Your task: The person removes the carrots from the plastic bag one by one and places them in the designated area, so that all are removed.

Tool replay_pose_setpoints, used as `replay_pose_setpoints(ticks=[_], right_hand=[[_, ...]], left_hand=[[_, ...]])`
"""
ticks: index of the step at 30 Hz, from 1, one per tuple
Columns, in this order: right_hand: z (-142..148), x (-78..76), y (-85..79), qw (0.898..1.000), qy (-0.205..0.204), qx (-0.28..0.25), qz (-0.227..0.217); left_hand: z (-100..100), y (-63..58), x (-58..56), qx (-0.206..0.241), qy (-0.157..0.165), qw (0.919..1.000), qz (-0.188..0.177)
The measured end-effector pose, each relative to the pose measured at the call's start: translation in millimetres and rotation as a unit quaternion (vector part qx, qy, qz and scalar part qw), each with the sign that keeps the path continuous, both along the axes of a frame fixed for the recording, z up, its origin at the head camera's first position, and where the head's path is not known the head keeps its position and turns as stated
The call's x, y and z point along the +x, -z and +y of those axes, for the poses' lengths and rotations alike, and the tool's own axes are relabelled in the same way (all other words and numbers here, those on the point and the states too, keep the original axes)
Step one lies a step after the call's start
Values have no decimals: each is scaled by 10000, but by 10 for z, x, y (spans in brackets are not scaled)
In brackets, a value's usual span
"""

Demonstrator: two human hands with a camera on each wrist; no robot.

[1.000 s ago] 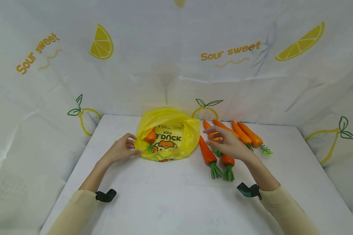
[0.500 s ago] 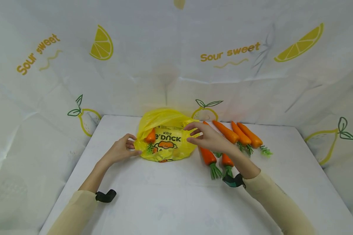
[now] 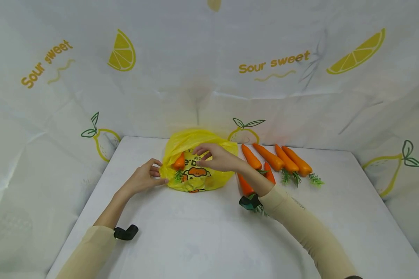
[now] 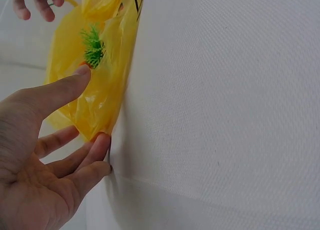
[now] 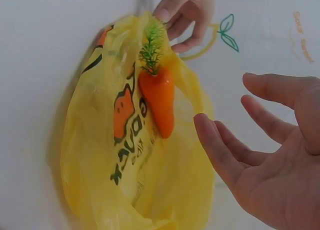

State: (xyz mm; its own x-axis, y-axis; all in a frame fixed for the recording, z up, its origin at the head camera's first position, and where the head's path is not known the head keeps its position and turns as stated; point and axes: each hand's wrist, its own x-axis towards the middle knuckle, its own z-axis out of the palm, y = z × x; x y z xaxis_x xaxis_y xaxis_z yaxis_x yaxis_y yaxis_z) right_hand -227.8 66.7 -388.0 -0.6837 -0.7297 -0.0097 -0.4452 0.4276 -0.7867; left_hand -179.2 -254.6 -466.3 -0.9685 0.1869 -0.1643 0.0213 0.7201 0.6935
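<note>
Head view showed the left hand (image 3: 144,179) at centre left of the frame, thumb and fingertips pinching the near edge of the yellow plastic bag (image 3: 209,176) that lay on the white counter (image 3: 209,236), holding its mouth apart. One carrot in the bag (image 3: 179,161) lay inside by that hand, green top toward the person; the right wrist view showed it plainly against the bag's printed wall. The right hand (image 3: 218,159) hovered over the bag's middle, fingers spread and relaxed, holding nothing; in its own wrist view the palm (image 5: 280,165) was empty and faced the opening. I judged the step to be the loading of carrots into the bag, caught with that hand empty over the mouth. A further load would call for a reach to the loose carrots at centre right, a grip round one body, and a tip-first entry through the held mouth. Four loose carrots (image 3: 277,159) lay side by side near the back wall, and two more carrots (image 3: 246,186) sat partly hidden under the right forearm (image 3: 300,224). The bag's slack far wall sagged toward the opening and could catch a carrot's tip. A lemon-printed cloth (image 3: 272,66) backed the counter.
</note>
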Motion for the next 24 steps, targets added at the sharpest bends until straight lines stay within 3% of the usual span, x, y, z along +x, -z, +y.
replay_pose_setpoints(ticks=[9,24], right_hand=[[-307,-142,220,9990,-357,-16,-274],[-655,-221,552,9992,-40,332,-227]], left_hand=[[-14,5,-5,27,40,10000,34],[-18,-10,6,100,83,9999,-29]])
